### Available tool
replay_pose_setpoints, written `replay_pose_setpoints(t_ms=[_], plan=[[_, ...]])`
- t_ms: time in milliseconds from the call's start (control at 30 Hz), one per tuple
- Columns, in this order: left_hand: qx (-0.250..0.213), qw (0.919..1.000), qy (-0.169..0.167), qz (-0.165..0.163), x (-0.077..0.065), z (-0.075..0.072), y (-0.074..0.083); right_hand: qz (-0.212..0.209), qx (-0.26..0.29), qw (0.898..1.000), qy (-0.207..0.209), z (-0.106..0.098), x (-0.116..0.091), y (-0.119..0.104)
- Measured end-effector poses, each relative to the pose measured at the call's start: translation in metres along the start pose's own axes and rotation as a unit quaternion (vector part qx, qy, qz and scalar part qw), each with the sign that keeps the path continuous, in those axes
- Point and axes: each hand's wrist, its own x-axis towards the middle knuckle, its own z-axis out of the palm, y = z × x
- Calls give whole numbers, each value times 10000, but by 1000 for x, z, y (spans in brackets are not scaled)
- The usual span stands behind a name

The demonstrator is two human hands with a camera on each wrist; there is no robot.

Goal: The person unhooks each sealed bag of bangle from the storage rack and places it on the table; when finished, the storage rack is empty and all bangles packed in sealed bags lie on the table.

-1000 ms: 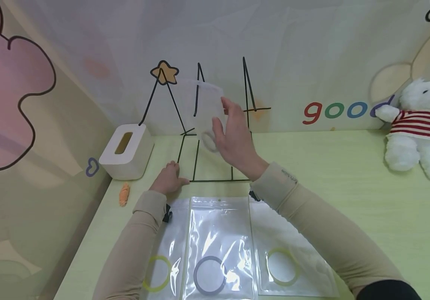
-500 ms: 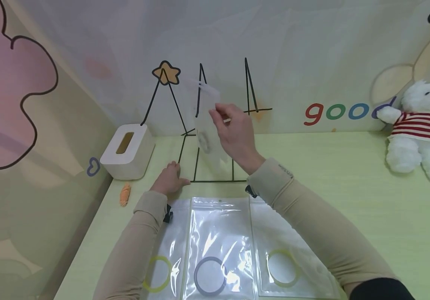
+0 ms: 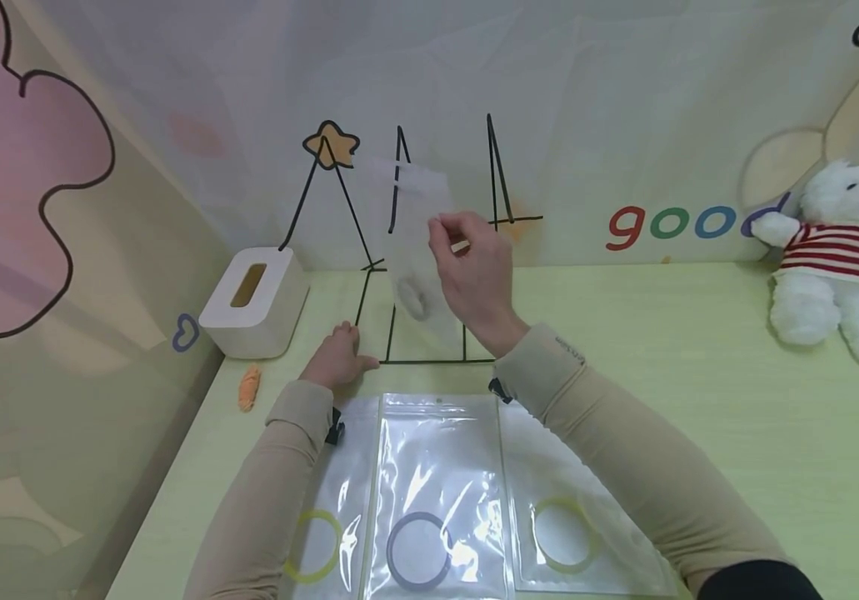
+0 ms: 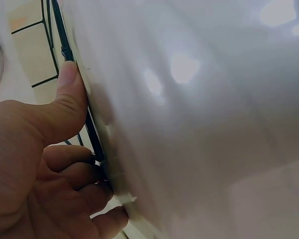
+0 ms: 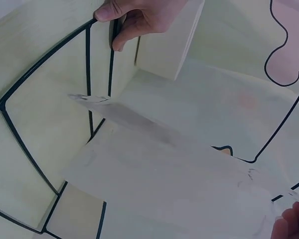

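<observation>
In the head view my right hand [image 3: 480, 279] pinches the right edge of a translucent plastic bag [image 3: 422, 225], with thumb and index finger together. A pale ring [image 3: 414, 298] shows in its lower part. The bag hangs upright before the middle arm of a black wire rack [image 3: 425, 362]; whether it touches that arm I cannot tell. My left hand [image 3: 335, 357] grips the rack's front left corner. The left wrist view has that thumb along the black wire, fingers curled beside it. In the right wrist view the bag [image 5: 159, 169] spans the middle, right fingertips [image 5: 291, 221] at its edge.
Three flat clear bags [image 3: 440, 454] lie side by side in front, with a yellow-green ring [image 3: 337, 546], a grey ring [image 3: 390, 552] and a pale yellow ring [image 3: 537, 533]. A white tissue box [image 3: 279, 304], small orange object [image 3: 248, 389] and plush bear [image 3: 837, 250] stand around.
The fingers of my right hand have closed from a looser spread into a pinch on the bag's edge. The bag has swung and turned slightly. My left hand stays put.
</observation>
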Motion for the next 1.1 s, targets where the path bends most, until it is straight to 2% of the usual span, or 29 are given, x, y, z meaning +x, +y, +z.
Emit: replay_pose_setpoints(t_ms=[233, 467, 1100], plan=[[-39, 10000, -12, -30, 0, 1, 0, -471, 122, 9978, 449, 3, -4, 3], [-36, 10000, -33, 28, 1, 1, 0, -828, 208, 9947, 570, 1, -8, 4], [57, 9999, 8, 146, 2, 0, -1, -897, 18, 9948, 475, -13, -16, -2]])
